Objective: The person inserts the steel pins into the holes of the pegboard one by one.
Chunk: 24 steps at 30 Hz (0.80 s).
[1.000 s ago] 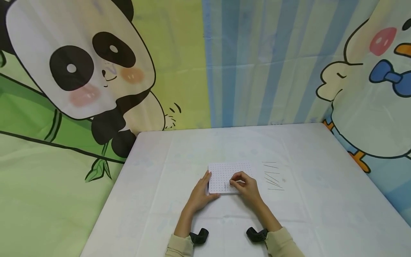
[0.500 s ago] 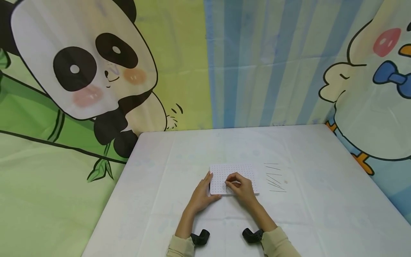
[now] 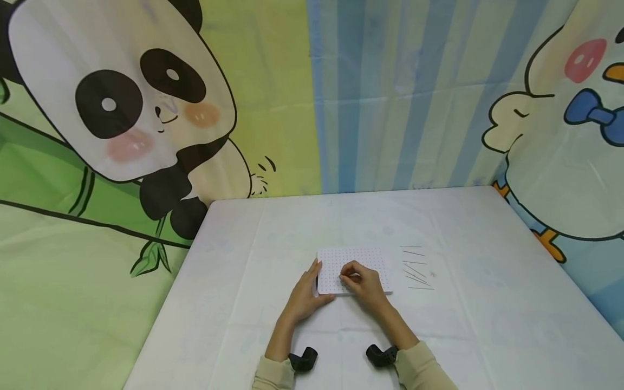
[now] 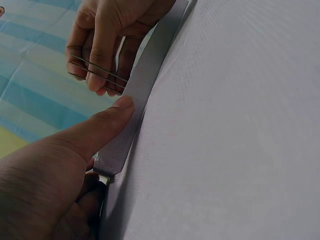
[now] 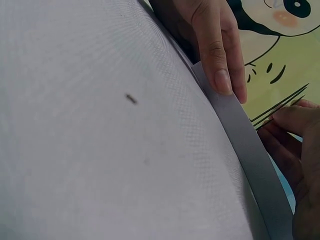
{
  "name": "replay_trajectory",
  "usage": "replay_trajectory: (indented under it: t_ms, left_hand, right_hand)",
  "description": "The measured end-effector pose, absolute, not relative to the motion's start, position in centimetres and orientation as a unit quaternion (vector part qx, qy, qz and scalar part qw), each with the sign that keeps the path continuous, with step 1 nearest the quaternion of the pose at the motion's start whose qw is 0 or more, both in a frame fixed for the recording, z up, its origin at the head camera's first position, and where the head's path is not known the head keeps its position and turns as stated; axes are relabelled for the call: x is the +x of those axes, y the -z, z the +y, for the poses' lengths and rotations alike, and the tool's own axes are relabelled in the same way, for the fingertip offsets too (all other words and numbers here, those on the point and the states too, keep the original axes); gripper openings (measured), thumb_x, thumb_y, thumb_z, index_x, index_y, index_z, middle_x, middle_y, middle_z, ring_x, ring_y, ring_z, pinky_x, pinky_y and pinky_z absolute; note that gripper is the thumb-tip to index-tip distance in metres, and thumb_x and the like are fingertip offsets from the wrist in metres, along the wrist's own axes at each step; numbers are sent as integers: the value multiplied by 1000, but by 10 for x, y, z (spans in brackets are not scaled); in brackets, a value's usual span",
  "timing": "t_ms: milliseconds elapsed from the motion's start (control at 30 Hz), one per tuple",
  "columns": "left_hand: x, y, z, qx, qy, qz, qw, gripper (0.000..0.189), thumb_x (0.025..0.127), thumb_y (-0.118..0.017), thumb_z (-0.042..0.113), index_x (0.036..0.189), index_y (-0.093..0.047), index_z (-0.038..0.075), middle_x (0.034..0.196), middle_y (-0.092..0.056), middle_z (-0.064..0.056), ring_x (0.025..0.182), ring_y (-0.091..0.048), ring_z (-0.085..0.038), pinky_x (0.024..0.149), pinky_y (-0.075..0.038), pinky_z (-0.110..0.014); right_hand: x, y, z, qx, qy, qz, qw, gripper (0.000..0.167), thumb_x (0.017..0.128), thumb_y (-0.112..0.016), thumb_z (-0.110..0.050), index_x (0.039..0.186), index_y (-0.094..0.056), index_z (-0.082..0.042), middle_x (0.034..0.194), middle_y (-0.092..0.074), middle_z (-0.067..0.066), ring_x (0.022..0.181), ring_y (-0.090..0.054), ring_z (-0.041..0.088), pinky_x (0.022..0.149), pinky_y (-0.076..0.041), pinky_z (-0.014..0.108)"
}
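A white board with rows of small holes [image 3: 353,254] lies on the table. My left hand [image 3: 302,297] holds its near left corner, the thumb [image 4: 112,117] against the front edge and the other fingers along the left side. Over the front part of the board, my right hand [image 3: 364,284] pinches a thin dark stick, needle-like, between thumb and fingertips. A few such thin sticks [image 5: 279,106] stand up from the board close together at those fingertips, slightly tilted in the right wrist view. Which one is pinched is hard to tell, and their lower ends are hidden by the board's edge.
Several more thin sticks [image 3: 415,264] lie loosely in a column on the white table [image 3: 487,303], right of the board. A printed cloth with a panda and a bird hangs behind the table. Both wrists wear black camera mounts [image 3: 303,359].
My right hand has shifted a little left over the board, to where thin sticks stand, and its fingertips now cover most of them. The left hand stays at the corner.
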State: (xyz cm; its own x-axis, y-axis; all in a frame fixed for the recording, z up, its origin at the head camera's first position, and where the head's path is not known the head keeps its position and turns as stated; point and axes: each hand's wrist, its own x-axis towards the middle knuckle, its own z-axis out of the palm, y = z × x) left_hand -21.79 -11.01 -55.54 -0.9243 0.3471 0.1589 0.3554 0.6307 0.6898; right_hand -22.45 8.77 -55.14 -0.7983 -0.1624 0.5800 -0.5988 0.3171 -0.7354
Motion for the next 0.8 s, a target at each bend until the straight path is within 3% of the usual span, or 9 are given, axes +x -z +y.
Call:
replay_trajectory:
  t_ms: [200,800]
  left_hand:
    - [-217,555,-110,-197,389,-900,4,90,77,-73,41,147,-25,10,153,-16,-4,134,-22,-37,106,-24,-52]
    - [-214,558,-112,-198,393,-898,13,90,77,-72,42,146,-25,8,152,-17,-6,134,-23,-37,106,-24,-52]
  right_hand:
    - [-223,548,88,253,-509,-794,215,20,76,-71,4,84,-59,-9,78,-63,-4,74,-62,10,63,-54,20]
    - [-219,552,90,244,-513,-803,181,25,77,-69,6,98,-62,-6,89,-66,1,83,-64,14,70,-54,22]
